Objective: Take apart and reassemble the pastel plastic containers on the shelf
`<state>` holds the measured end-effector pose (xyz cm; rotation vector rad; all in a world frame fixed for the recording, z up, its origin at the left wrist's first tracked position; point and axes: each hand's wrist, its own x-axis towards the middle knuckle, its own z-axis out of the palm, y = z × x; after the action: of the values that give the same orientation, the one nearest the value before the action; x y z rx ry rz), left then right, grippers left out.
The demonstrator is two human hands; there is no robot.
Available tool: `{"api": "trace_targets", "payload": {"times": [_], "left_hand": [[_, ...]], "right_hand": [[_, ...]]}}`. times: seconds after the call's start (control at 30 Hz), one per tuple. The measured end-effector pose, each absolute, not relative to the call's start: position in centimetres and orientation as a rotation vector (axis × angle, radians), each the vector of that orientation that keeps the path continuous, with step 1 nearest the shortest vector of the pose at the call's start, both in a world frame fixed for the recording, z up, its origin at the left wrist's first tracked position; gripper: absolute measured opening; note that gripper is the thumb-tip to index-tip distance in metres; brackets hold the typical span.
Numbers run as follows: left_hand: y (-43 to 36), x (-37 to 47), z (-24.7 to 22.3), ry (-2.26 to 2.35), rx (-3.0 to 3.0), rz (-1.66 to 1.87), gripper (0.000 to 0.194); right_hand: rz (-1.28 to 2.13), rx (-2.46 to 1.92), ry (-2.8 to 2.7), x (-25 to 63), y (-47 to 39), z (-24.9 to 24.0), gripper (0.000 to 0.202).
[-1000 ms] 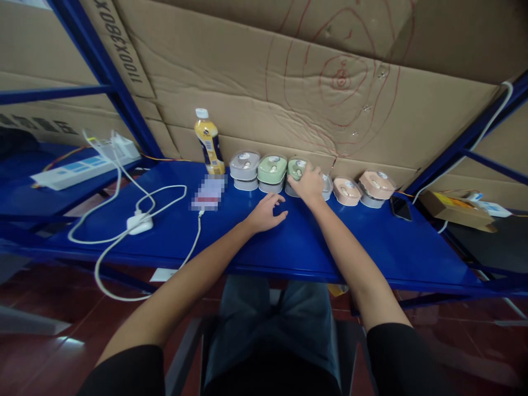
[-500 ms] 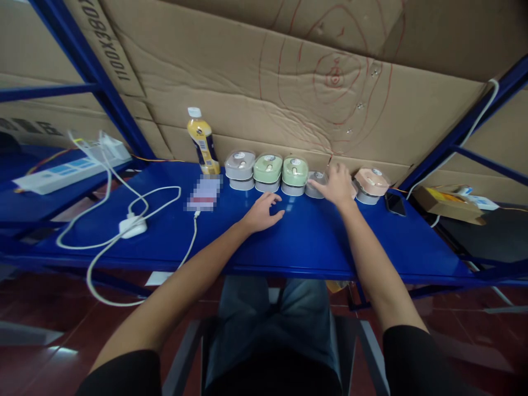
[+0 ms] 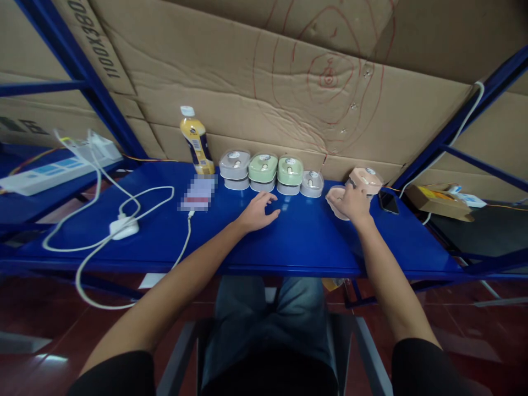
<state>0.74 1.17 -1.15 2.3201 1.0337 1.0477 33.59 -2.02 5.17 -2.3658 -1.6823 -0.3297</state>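
In the head view my left hand (image 3: 259,212) rests over the blue tabletop with fingers spread, holding nothing, in front of a green-lidded food container (image 3: 263,166). Farther right, my right hand (image 3: 355,202) grips a low pink container (image 3: 338,208), which is partly covered by the fingers and sits in front of the row. Just behind that hand stands a pink-lidded container (image 3: 367,177). Left of it are a small grey container (image 3: 312,183), a second green-lidded container (image 3: 290,171) and a grey-lidded one (image 3: 235,165), side by side along the cardboard.
A yellow drink bottle (image 3: 197,144) stands left of the row, with a blurred-out flat item (image 3: 198,193) before it. A white charger (image 3: 124,226) and looping cable lie at left. A black phone (image 3: 388,202) lies at right. Cardboard (image 3: 231,71) walls off the back.
My right hand has moved right from the small grey container to the low pink one, which now sits nearer me. The left hand keeps its place. The view has shifted slightly.
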Motion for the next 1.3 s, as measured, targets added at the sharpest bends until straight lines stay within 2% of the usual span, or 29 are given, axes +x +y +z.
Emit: {"api": "trace_targets", "payload": {"times": [0.07, 0.27, 0.33, 0.43, 0.5, 0.57, 0.7, 0.8, 0.97, 1.03, 1.13, 1.17, 1.3], "left_hand": [[0.9, 0.8, -0.9, 1.029, 2.321, 1.046, 0.035], [0.1, 0.9, 0.0, 0.977, 2.322, 1.062, 0.047], [-0.1, 1.0, 0.1, 0.94, 2.293, 1.034, 0.062], [-0.2, 1.1, 0.0, 0.866, 2.232, 0.97, 0.098], [-0.4, 1.2, -0.1, 0.81, 2.215, 0.917, 0.117], [-0.6, 1.2, -0.2, 0.763, 2.229, 0.866, 0.125], [-0.9, 1.3, -0.4, 0.772, 2.262, 0.804, 0.129], [-0.7, 1.3, -0.7, 0.8, 2.226, 0.829, 0.128], [-0.2, 0.8, -0.8, 0.862, 2.227, 0.883, 0.12], [-0.2, 0.6, -0.5, 0.868, 2.305, 0.886, 0.102], [-0.2, 0.3, -0.2, 0.797, 2.381, 0.901, 0.056], [-0.2, 0.2, -0.2, 0.773, 2.388, 0.908, 0.046], [0.0, 0.2, -0.3, 0.732, 2.382, 0.927, 0.03]], "right_hand": [[-0.245, -2.397, -1.656, 33.6, -2.7, 5.2, 0.083], [-0.041, -2.422, -1.876, 32.9, -4.8, 5.9, 0.081], [0.049, -2.198, -2.096, 32.1, -5.6, 6.2, 0.085], [0.169, -1.751, -2.322, 30.0, -6.5, 6.4, 0.101], [0.212, -1.605, -2.365, 28.4, -6.6, 6.4, 0.111], [0.254, -1.547, -2.405, 26.9, -6.4, 6.1, 0.115], [0.232, -1.408, -2.522, 24.9, -5.4, 5.3, 0.105], [0.193, -1.305, -2.498, 24.3, -4.5, 4.6, 0.101], [0.353, -1.208, -2.273, 26.1, -3.0, 3.6, 0.085], [0.412, -1.254, -2.162, 27.6, -2.5, 3.4, 0.079], [0.49, -1.347, -2.053, 29.8, -2.2, 3.4, 0.072], [0.508, -1.374, -2.024, 30.4, -2.2, 3.4, 0.071], [0.553, -1.405, -1.934, 31.6, -2.3, 3.6, 0.074]]}}
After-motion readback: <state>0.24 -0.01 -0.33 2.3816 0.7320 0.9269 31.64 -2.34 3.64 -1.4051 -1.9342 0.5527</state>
